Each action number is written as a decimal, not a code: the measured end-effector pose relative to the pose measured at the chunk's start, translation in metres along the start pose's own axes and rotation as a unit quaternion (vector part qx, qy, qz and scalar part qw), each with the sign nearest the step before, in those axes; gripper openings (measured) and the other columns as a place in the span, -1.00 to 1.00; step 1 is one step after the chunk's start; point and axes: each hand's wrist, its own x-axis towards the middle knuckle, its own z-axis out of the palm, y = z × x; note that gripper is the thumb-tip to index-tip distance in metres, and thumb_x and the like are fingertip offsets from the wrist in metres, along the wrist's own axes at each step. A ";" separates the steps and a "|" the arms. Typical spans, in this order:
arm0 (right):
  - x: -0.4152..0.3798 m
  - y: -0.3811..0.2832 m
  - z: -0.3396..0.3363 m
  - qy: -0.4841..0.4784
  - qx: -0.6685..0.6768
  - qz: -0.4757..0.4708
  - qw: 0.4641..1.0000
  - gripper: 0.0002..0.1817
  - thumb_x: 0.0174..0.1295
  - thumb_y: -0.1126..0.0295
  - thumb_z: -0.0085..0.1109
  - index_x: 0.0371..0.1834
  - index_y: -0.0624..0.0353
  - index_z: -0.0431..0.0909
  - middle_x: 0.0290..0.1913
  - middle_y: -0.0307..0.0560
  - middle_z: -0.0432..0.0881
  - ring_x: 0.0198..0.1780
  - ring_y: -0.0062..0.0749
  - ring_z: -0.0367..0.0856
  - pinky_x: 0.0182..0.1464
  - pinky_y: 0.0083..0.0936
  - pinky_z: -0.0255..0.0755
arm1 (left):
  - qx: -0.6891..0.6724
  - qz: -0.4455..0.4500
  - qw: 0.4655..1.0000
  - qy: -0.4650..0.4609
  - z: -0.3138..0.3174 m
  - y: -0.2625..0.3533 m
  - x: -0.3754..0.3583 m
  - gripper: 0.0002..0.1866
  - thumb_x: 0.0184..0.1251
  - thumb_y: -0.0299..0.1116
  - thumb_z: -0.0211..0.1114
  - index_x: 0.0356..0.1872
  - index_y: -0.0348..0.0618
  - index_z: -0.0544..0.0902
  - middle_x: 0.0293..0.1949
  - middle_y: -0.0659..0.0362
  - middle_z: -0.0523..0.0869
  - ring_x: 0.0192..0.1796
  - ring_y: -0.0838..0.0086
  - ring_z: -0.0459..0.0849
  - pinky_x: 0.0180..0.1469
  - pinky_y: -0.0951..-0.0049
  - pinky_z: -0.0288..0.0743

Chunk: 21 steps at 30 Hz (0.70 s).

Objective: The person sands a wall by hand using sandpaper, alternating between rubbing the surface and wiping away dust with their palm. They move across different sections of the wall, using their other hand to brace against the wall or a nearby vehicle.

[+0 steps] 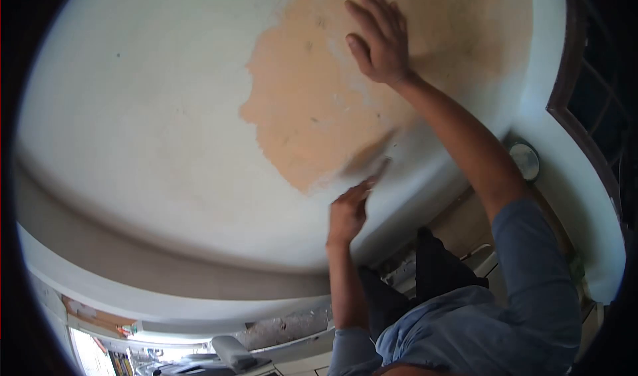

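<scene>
My right hand [382,40] lies flat against the wall [166,117], fingers spread, over the upper right of a peach-tan patch [292,103]. Lower down, my left hand [349,213] is closed round a thin scraper-like tool [381,170]. The tool points up and right, near the patch's lower edge, where the wall is pale. It is blurred, and whether its tip touches the wall cannot be told. A dark slanting shadow falls just above it.
At the right, a round container [525,161] with pale contents stands by the wall's base. A dark-framed opening [598,103] is at the far right. My dark-clothed legs [438,266] are below. A grey object [232,353] and other clutter lie at the lower left.
</scene>
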 end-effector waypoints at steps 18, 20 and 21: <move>-0.008 0.001 -0.001 -0.017 0.004 0.015 1.000 -0.47 0.36 0.11 -0.04 0.37 0.01 0.38 0.44 0.07 0.30 0.47 0.00 0.21 0.43 0.06 -0.03 | 0.113 -0.169 0.975 -0.090 0.068 -0.009 -0.024 -0.60 0.38 -0.43 0.16 0.23 0.06 0.56 -0.12 -0.04 0.74 -0.05 0.15 0.72 0.31 0.04 0.36; -0.006 0.000 -0.003 -0.020 0.001 0.009 1.000 -0.47 0.36 0.13 -0.05 0.37 0.04 0.38 0.44 0.10 0.29 0.47 0.02 0.21 0.44 0.07 -0.04 | 0.013 -0.133 0.989 0.057 0.078 -0.023 -0.055 -0.78 0.39 -0.37 0.22 -0.02 -0.16 0.67 -0.33 -0.09 0.72 -0.26 0.05 0.72 -0.11 0.18 0.57; -0.006 0.000 -0.004 -0.021 0.003 0.009 1.000 -0.47 0.35 0.14 -0.06 0.37 0.06 0.38 0.44 0.11 0.29 0.47 0.03 0.20 0.44 0.07 -0.04 | -0.006 -0.125 0.987 0.102 0.074 -0.029 -0.066 -0.81 0.38 -0.36 0.26 -0.11 -0.23 0.69 -0.36 -0.11 0.72 -0.30 0.07 0.73 -0.21 0.23 0.57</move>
